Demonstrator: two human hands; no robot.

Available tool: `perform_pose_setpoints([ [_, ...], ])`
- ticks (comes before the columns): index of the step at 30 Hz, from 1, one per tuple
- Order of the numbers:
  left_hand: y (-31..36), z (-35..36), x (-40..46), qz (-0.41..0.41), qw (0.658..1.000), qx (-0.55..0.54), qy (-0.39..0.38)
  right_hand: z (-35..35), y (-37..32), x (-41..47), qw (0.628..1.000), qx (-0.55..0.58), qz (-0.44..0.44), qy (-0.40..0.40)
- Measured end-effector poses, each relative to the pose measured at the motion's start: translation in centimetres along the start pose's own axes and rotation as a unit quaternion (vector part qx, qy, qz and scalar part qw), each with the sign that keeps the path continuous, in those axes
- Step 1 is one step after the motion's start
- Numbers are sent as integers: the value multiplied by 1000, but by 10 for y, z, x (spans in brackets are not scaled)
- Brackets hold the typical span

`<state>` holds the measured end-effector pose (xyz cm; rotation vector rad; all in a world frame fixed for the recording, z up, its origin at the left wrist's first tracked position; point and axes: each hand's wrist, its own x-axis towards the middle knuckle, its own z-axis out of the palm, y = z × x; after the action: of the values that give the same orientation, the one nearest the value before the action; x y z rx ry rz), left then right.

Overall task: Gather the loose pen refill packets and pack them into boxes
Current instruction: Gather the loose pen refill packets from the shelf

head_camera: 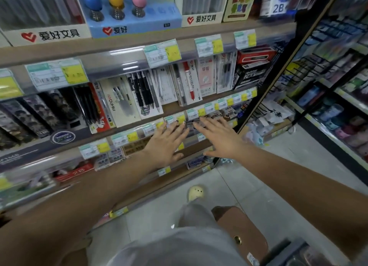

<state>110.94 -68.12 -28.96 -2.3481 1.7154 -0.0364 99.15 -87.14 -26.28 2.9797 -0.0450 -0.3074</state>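
Both the left hand (166, 144) and right hand (219, 140) are shown with fingers spread, nothing held; refill packets (191, 125) just beyond the fingertips are judged light, thin, slippery, best pinched by edges.

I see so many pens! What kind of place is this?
Most likely a stationery shop. Packaged pens stand in rows on a shelf, yellow price tags line its edge, and more shelves of goods run along the aisle.
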Motion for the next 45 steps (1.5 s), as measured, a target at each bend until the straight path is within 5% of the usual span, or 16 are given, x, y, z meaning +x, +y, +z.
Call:
perform_pose_setpoints([
  [17,25,77,47,16,1000,-16,-12,92,41,63,991,-46,-123,-22],
  [28,-3,175,130,-104,979,-174,0,184,86,142,997,-11,-71,26],
  [34,-18,195,174,-138,981,-103,84,218,95,182,990,-2,-59,131],
  [45,13,186,170,-297,945,-56,128,201,116,180,981,29,-112,153],
])
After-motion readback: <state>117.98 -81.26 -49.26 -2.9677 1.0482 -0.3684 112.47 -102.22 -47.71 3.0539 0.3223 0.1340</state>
